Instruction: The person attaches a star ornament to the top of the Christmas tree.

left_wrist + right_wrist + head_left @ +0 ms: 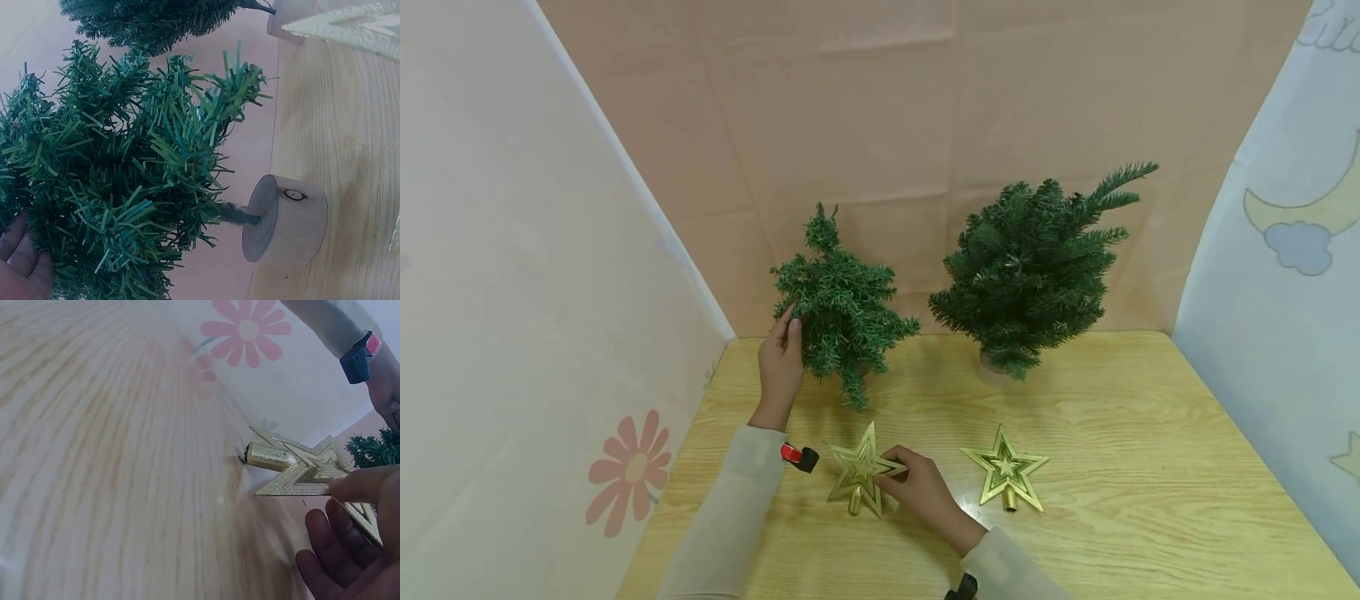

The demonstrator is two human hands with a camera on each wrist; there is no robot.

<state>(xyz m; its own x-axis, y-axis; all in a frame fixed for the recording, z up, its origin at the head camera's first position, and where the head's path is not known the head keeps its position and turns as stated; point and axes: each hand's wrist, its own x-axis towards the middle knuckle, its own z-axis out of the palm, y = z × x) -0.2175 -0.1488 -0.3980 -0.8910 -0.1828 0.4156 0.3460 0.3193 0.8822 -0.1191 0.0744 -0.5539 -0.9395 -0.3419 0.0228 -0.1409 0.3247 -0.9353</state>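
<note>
A small artificial Christmas tree stands at the back left. My left hand is at its left side, thumb in front, gripping the outer branches; some fingertips are lost in the foliage. In the left wrist view a thin trunk joins the tree's round wooden base. My right hand pinches a gold star tree topper by its right point, between thumb and fingers. The topper's hollow socket points towards the table's near side. To the right lies a second gold star topper.
A fuller, darker Christmas tree stands at the back right on a pale base, one long branch sticking out to the upper right. Cloth hangs behind the wooden table, and printed curtains border both sides.
</note>
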